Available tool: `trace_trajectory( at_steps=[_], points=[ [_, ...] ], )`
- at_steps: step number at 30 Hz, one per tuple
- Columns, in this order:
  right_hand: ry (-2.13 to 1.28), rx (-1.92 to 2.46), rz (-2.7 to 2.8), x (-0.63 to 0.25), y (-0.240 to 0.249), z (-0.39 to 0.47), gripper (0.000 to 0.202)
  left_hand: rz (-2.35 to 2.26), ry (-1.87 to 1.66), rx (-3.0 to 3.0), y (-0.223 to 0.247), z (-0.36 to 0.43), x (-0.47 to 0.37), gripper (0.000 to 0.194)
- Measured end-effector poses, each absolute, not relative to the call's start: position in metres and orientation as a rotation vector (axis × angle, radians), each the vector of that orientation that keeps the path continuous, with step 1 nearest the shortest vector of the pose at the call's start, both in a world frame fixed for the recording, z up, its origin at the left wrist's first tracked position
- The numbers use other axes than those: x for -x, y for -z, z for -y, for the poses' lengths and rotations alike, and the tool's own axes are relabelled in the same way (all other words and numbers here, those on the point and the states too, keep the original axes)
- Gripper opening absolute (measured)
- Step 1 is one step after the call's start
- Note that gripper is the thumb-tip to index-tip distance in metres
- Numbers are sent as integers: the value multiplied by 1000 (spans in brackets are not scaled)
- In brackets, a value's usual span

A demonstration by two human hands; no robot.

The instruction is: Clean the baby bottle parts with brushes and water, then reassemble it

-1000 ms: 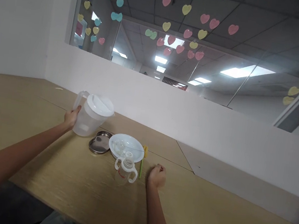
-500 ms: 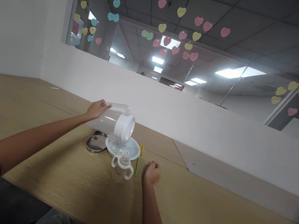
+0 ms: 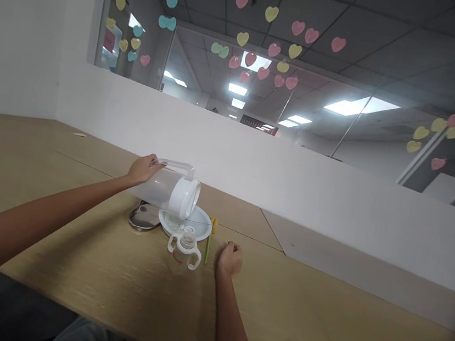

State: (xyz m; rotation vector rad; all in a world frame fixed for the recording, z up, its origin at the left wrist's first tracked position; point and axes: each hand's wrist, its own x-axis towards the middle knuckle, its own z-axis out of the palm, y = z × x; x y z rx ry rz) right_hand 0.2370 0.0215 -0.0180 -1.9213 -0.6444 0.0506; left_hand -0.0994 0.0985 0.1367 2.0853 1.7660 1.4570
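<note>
My left hand (image 3: pixel 141 169) is wrapped around the handle of a clear pitcher (image 3: pixel 162 186) with a white lid. The pitcher is tipped almost onto its side, its lid end pointing right, above a light plate (image 3: pixel 204 226). Just in front of the plate stands an uncapped baby bottle (image 3: pixel 181 256) with two white side handles and red print. Small clear and white pieces lie on the plate, too small to name. My right hand (image 3: pixel 230 259) rests on the table to the right of the bottle, fingers curled; whether anything is inside them is hidden.
A shiny metal tray (image 3: pixel 144 219) lies left of the plate, partly under the pitcher. A green-handled brush with a yellow head (image 3: pixel 214 225) lies between the plate and my right hand. Behind the wooden table (image 3: pixel 106 283) runs a white wall (image 3: pixel 229 154) below a window with heart-shaped notes.
The whole view has shifted slightly. My left hand still holds the pitcher tipped, its lid end a little lower towards the bottle. My right hand stays curled on the table.
</note>
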Motion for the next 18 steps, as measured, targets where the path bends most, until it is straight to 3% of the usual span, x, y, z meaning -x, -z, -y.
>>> trace_trajectory(
  at_steps=[6,12,18],
  points=[
    [-61,1939,633,-236,16,-21,32,-1502,-1487,-1544,-130,-109,108,43],
    [-74,1933,640,-235,15,-20,32,-1154,-1356,-1502,-145,-95,101,58],
    [-89,1941,640,-234,13,-19,31,-1082,-1287,-1795,-163,-82,94,51]
  ],
)
